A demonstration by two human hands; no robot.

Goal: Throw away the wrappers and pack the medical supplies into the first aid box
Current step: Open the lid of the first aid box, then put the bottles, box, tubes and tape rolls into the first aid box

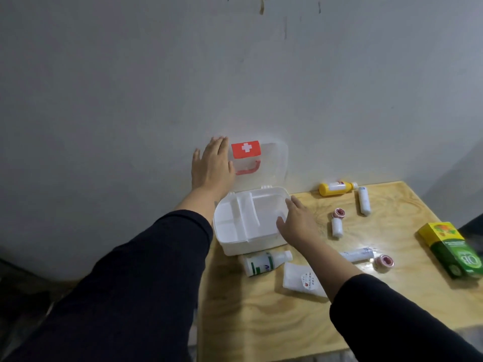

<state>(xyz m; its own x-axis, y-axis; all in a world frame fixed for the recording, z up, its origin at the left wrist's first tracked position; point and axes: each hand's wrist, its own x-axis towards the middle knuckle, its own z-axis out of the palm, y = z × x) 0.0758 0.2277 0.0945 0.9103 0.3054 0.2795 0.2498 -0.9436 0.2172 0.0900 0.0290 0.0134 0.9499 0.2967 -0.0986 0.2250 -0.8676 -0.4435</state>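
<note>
On the table (274, 322), first aid box (251, 220) open between both hands | left hand (213, 165) spread flat against upright lid (271, 163) | right hand (298, 220) open, fingers on box's right rim | bottles, rolls lie right of it.

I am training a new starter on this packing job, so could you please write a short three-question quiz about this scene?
1. True or false: the translucent lid of the white plastic first aid box stands open against the wall.
2. Which hand rests on that lid: the left hand or the right hand?
3. Multiple choice: the yellow plastic bottle on the wooden table is A) upright in the box, B) lying on its side near the wall, C) held in a hand.

Key: 1 true; 2 the left hand, while the right hand is at the box's right rim; 3 B.
</note>
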